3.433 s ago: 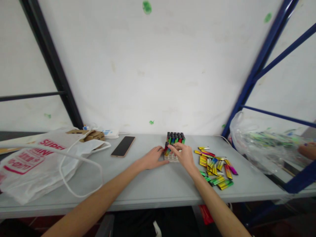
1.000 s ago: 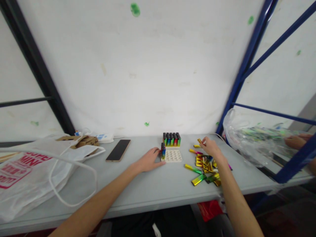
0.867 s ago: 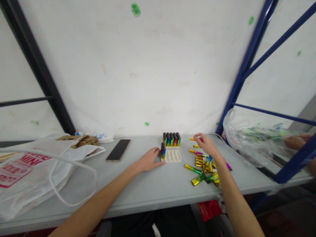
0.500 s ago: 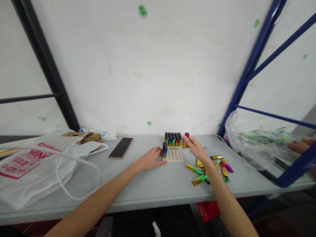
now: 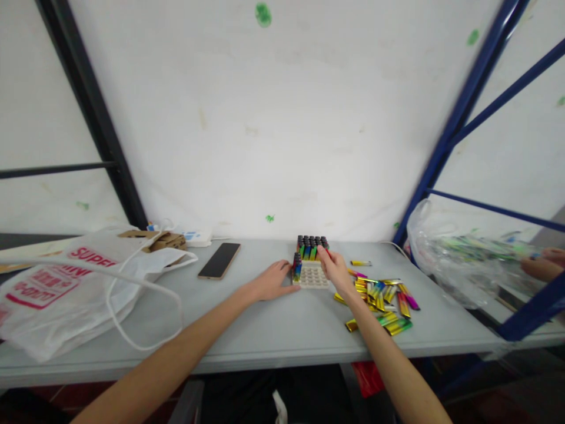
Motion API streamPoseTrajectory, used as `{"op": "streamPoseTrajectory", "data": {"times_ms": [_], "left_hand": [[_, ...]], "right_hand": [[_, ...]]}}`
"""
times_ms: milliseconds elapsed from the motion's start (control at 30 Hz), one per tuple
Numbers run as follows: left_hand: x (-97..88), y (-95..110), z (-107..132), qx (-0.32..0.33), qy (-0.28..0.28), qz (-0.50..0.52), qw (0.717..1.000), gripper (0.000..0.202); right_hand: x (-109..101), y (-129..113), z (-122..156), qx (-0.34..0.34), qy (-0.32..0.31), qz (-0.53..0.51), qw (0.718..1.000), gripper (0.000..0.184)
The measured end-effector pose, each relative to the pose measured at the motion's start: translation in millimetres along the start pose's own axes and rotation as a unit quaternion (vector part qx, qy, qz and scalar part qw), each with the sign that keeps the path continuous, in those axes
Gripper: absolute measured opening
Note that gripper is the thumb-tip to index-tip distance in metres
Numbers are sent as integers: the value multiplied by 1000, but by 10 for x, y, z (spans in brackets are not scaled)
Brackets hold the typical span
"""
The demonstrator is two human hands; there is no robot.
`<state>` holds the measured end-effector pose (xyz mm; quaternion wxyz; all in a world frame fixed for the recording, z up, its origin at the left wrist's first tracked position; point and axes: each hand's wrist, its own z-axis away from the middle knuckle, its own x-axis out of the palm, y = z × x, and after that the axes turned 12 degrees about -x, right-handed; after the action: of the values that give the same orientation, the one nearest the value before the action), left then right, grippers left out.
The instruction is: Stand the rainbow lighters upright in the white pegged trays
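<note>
A small white tray with round holes (image 5: 311,277) sits mid-table, its back rows filled with upright coloured lighters (image 5: 312,247). One lighter (image 5: 297,268) stands alone at its left edge. My left hand (image 5: 272,282) rests flat on the table against the tray's left side, fingers loosely apart. My right hand (image 5: 333,268) hovers over the tray's right part, fingers pinched at a lighter by the filled rows; the lighter is mostly hidden. A heap of loose shiny lighters (image 5: 382,297) lies right of the tray.
A phone (image 5: 219,260) lies left of the tray. A white shopping bag with red print (image 5: 66,282), cardboard (image 5: 161,238) and a power strip (image 5: 196,237) fill the left. A clear plastic bag (image 5: 459,253) lies right, with another person's hand (image 5: 545,265) behind blue frame bars (image 5: 525,321).
My right hand picked a lighter from the loose heap and carried it left to the tray's filled rows. My left hand stayed by the tray.
</note>
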<state>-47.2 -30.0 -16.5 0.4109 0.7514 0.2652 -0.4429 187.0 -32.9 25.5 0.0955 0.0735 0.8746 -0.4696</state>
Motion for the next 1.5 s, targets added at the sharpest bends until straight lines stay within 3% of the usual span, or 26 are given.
{"op": "streamPoseTrajectory", "data": {"times_ms": [133, 267, 467, 600, 700, 867, 1033, 1200, 1300, 1500], "left_hand": [[15, -20, -12, 4, 0, 3, 1000, 56], [23, -27, -22, 8, 3, 9, 1000, 56], [13, -22, -14, 6, 6, 13, 1000, 57], [25, -41, -13, 5, 4, 8, 1000, 55], [46, -68, -18, 12, 12, 2, 1000, 53], [46, -68, -18, 12, 13, 10, 1000, 54], [33, -46, -15, 10, 10, 11, 1000, 53], [27, -28, -18, 6, 2, 2, 1000, 56], [26, -21, -22, 7, 4, 10, 1000, 53], [29, -23, -20, 6, 11, 14, 1000, 51]], "right_hand": [[-21, 54, 3, -13, 39, 95, 995, 52], [-17, 24, 3, -33, 39, 129, 990, 44], [13, -47, 29, -70, 17, 132, 989, 50], [20, -9, 30, -72, 8, 162, 984, 45], [5, 35, 23, -68, 18, 186, 980, 40], [-39, 22, 34, -86, 41, 193, 976, 48], [-17, -17, 64, -134, -65, 167, 975, 37], [40, 7, 85, -222, -174, 172, 944, 39], [53, 2, 91, -227, -170, 183, 941, 45], [24, -60, 102, -164, -169, 169, 957, 47]]}}
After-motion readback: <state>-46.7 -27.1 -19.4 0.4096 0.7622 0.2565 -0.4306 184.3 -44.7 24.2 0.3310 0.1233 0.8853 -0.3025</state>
